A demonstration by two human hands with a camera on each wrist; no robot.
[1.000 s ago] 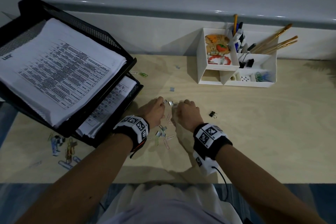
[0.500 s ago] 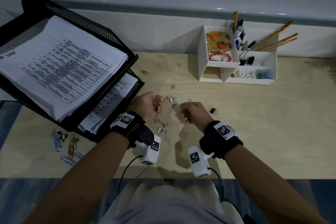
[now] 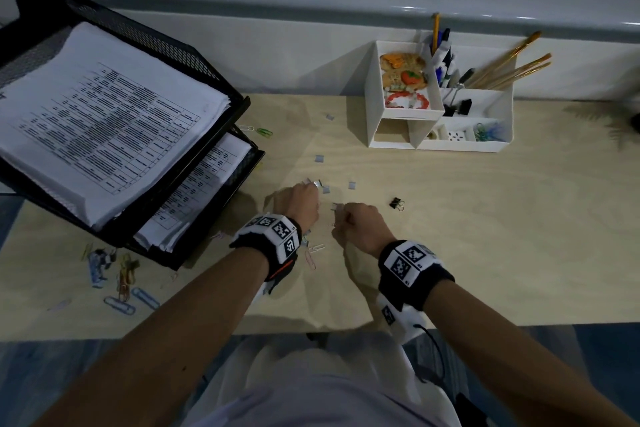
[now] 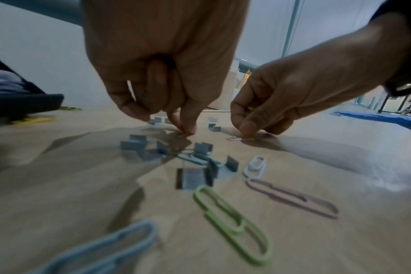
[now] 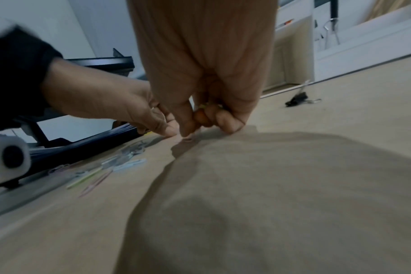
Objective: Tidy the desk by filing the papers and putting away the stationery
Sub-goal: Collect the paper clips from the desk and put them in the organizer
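left grip [image 3: 302,202] pinched, fingertips down; right grip [image 3: 360,224] curled

In the head view the left hand [image 3: 302,206] covers part of the paper clips [image 3: 313,253] lying just beside it, and whatever its fingertips pinch is too small to tell. The right hand [image 5: 200,74] curls over something yellowish that stays mostly hidden in its fingers. Left of the left hand, the black mesh tray [image 3: 145,42] is cut off by the picture's edge.
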